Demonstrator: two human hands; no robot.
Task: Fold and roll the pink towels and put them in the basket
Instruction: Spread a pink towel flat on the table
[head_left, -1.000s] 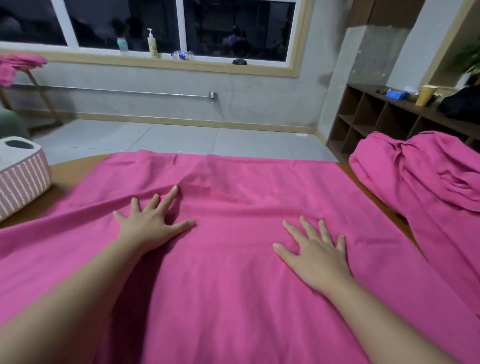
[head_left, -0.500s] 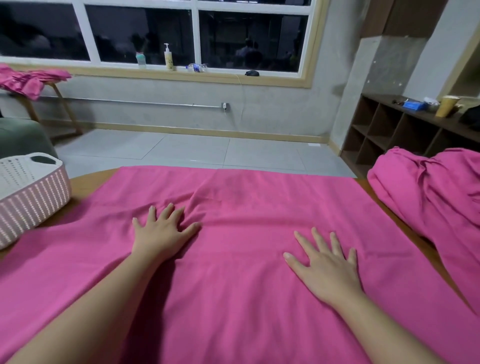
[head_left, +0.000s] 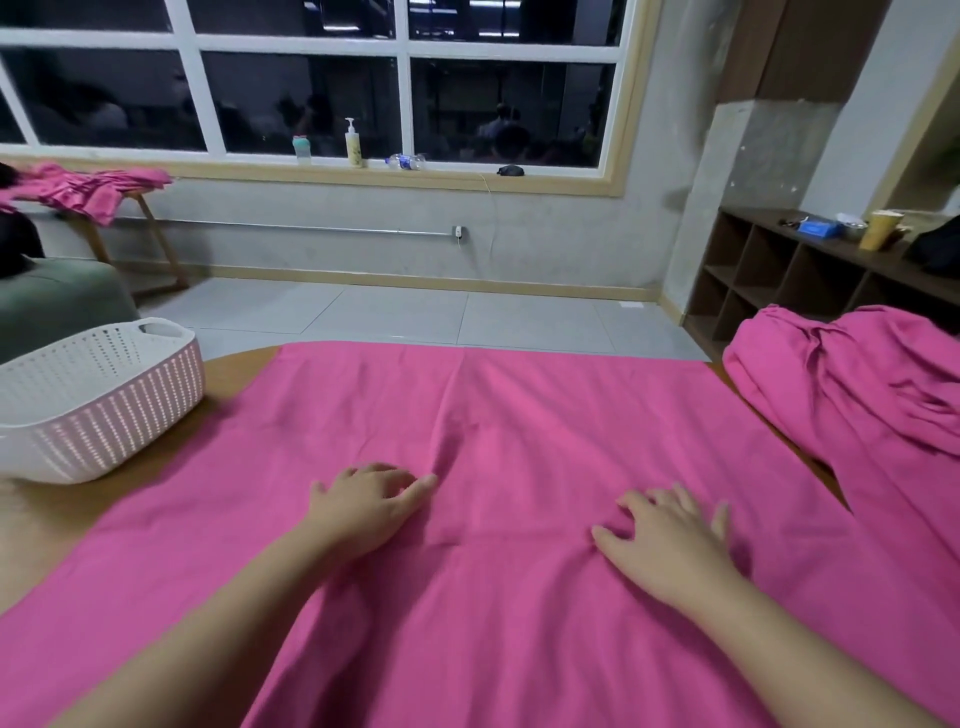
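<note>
Pink towel (head_left: 519, 426) lies spread flat over most of the wooden surface (head_left: 228, 374), far edge near the far rim, near part running out of view under your arms. A soft crease runs down its middle from the far edge toward you.

Your left hand (head_left: 363, 506) rests palm down on the cloth just left of that crease; the fingers bend a little at the tips and seem to gather some fabric, though whether they pinch it cannot be told. Your right hand (head_left: 670, 540) lies palm down to the right, fingers spread and slightly bent, pressing the cloth. My reading: both palms are there to smooth and pin the towel so it sits square for the first fold; no fold or roll is made yet.

White basket (head_left: 98, 395) stands on the surface's left corner, touching or just beside the towel's left edge, apparently with nothing in it. A heap of more pink towels (head_left: 857, 395) sits at the right, just beside the spread one.

Nothing sits on the towel itself. The basket crowds the left edge, so a fold from that side may brush it. Farther off: window sill with bottles (head_left: 353, 145), cubby shelf (head_left: 779, 270) at right, more pink cloth (head_left: 88, 189) on a stand at left.
</note>
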